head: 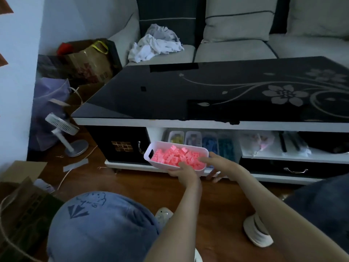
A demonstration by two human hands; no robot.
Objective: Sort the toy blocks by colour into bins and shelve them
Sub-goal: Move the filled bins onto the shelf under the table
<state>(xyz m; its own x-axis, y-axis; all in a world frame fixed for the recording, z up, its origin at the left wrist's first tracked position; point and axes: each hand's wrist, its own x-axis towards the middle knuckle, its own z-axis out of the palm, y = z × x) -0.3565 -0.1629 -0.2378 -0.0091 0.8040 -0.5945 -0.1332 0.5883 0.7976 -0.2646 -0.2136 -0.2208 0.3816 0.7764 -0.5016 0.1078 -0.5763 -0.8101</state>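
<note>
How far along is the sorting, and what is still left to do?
Done: four bins already stand on the shelf, holding yellow blocks, dark blocks, blue blocks and teal blocks. In hand: the left hand and right hand grip a white bin of pink blocks in front of that shelf. Left: setting this bin on the shelf. No loose blocks show.

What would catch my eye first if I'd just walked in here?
Bright pink blocks fill a white bin, gripped by the left hand at its near side and the right hand at its right end, in front of the table's low shelf. Behind it a row of bins with yellow, blue and teal blocks sits on that shelf, under a black tabletop with pale flowers.
</note>
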